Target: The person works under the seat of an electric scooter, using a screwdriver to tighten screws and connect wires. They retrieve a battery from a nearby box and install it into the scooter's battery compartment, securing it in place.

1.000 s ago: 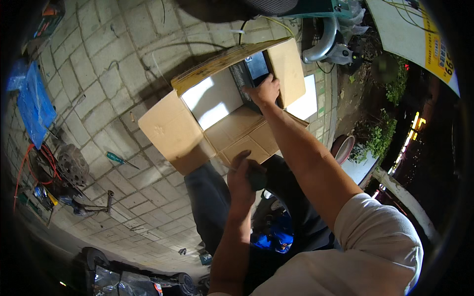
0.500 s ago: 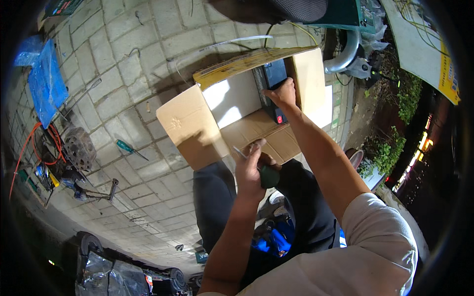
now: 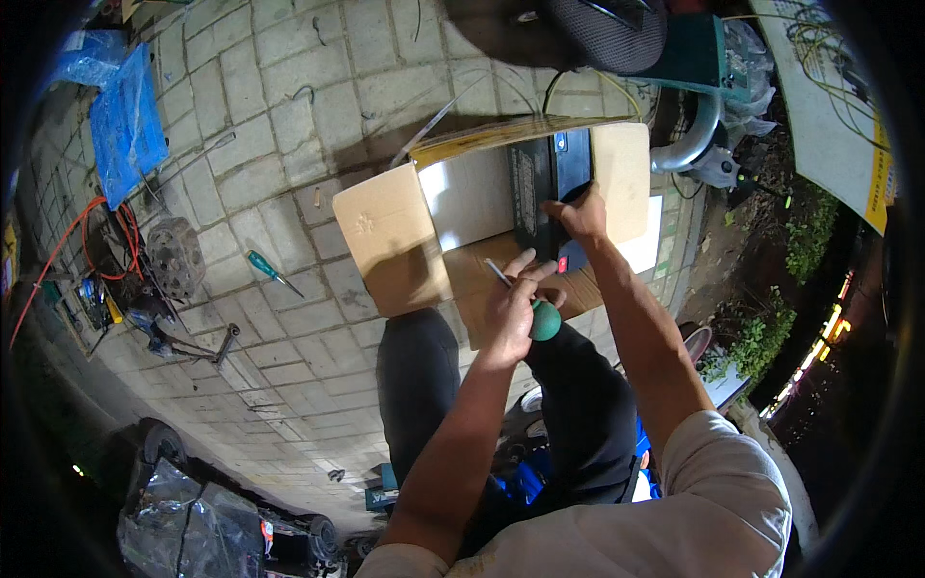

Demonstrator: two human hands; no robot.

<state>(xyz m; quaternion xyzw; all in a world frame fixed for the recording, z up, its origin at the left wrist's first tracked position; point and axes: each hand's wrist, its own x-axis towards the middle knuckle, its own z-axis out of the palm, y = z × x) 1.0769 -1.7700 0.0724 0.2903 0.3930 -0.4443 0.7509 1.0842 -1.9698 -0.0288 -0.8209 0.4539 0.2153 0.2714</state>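
Observation:
An open cardboard box (image 3: 619, 171) sits on the paving in front of my knees, its flaps folded out. Inside its right part is a black battery (image 3: 532, 193) with a red cap at the near end and a blue one at the far end. My right hand (image 3: 584, 214) is closed on the battery's right edge, thumb across the top. My left hand (image 3: 509, 306) holds a screwdriver with a green rounded handle (image 3: 546, 322) against its palm, the thin shaft sticking out past the thumb side. Its fingers reach to the battery's near end; whether they touch it is unclear.
Another green-handled screwdriver (image 3: 274, 274) lies on the paving to the left. Beyond it are a round metal part (image 3: 175, 258), an orange cable (image 3: 85, 236) and a blue plastic sheet (image 3: 128, 135). A silver curved pipe (image 3: 696, 140) stands right of the box.
My left hand has moved forward to the battery's near end, its fingers extending. More of the battery's side face shows, as though it has tilted or risen. The view has shifted slightly.

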